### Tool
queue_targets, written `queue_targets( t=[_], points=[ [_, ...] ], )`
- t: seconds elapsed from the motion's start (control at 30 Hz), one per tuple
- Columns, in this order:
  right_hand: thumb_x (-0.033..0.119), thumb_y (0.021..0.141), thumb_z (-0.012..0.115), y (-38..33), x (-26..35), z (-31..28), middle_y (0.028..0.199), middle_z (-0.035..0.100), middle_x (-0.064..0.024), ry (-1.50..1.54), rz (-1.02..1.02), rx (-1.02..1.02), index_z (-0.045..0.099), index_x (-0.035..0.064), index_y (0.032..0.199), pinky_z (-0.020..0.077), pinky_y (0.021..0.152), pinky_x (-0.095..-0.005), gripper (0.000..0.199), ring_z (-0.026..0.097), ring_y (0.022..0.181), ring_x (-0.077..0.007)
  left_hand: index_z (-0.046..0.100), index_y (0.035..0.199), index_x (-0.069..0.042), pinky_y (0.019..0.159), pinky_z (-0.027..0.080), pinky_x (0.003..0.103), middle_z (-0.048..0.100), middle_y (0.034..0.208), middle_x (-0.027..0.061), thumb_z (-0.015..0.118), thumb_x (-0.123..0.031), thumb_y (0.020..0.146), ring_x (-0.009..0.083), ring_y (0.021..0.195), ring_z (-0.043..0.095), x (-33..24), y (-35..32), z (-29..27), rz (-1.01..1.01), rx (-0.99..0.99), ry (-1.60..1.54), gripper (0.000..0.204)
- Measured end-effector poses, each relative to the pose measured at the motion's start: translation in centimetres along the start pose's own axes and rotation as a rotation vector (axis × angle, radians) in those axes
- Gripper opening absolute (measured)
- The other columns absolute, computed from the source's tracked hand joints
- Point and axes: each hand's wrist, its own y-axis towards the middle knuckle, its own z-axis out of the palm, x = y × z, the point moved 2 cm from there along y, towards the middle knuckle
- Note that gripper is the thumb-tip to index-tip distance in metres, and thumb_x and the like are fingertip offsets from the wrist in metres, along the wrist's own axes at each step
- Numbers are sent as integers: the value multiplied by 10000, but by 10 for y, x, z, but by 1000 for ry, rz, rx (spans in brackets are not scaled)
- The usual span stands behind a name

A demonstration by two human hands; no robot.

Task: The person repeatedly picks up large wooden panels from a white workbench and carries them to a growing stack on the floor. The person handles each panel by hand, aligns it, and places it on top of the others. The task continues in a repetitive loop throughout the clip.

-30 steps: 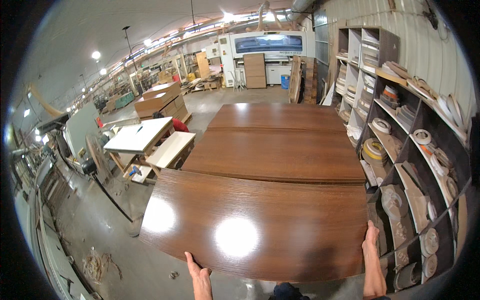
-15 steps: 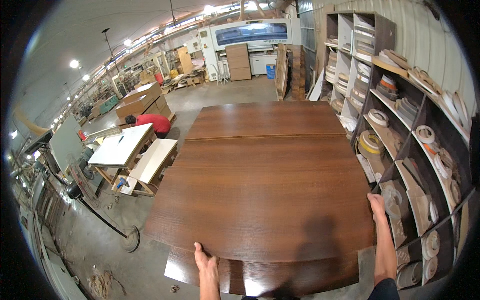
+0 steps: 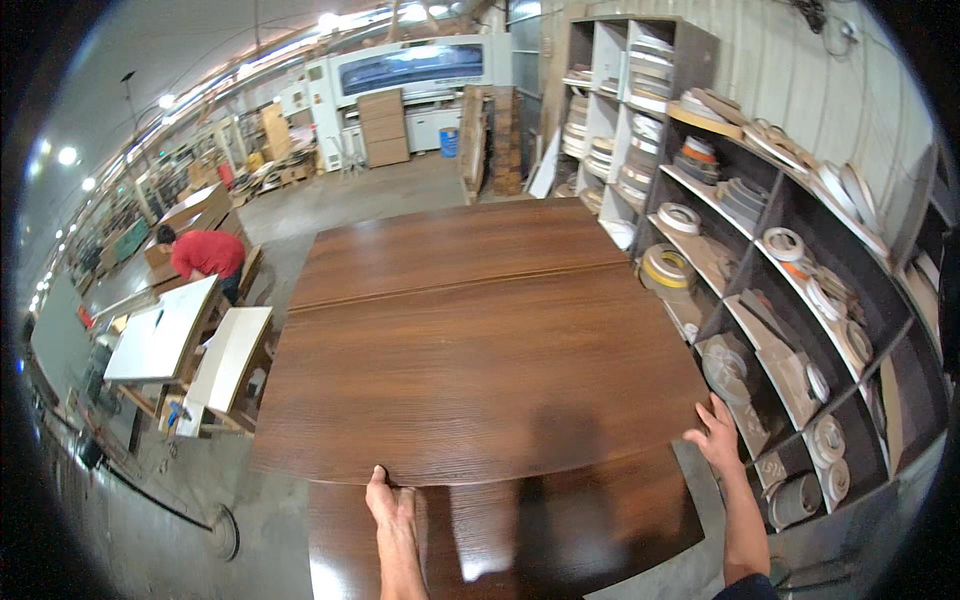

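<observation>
Hands first: your left hand has its fingers curled over the near edge of the dark wood-grain panel, and your right hand is closed on the panel's near right corner, fingers spread along the edge. Both hands grip the same board, one at each end of the edge closest to you.

Everything else lies outward from that grip. The panel stretches away from your hands, and past its far edge a second board of the same finish shows, a thin seam between the two. Directly under your hands, a glossy lower panel sticks out toward you beyond the held edge, so the board you hold lies on top of a stack and is not flush with it on your side.

To my eye the lift and carry are done, and the panel rests over the pile. What seems left is squaring it: the near edge sits farther out from you than the board beneath, and your hands are not off it yet.

Right of your right hand stands the shelf unit full of coiled edge-banding rolls, close beside the panel. Well off to your left, a person in a red shirt bends over a workbench.
</observation>
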Motion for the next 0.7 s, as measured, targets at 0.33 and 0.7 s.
queue_targets(
  t=[0.33,0.7],
  points=[
    [532,712,709,76,-11,31,1445,304,-236,97,92,-73,525,157,1310,287,1075,-460,729,303,1325,-397,547,844,11,522,550,347,608,695,110,532,-302,945,226,593,630,-21,19,25,-8,196,784,330],
    [430,622,814,104,-18,46,1391,390,-248,217,103,-141,567,77,1253,304,1069,-439,764,368,1288,-391,571,724,-2,379,441,293,565,560,78,588,-339,912,170,437,552,-11,29,36,170,78,869,386]
  ],
)
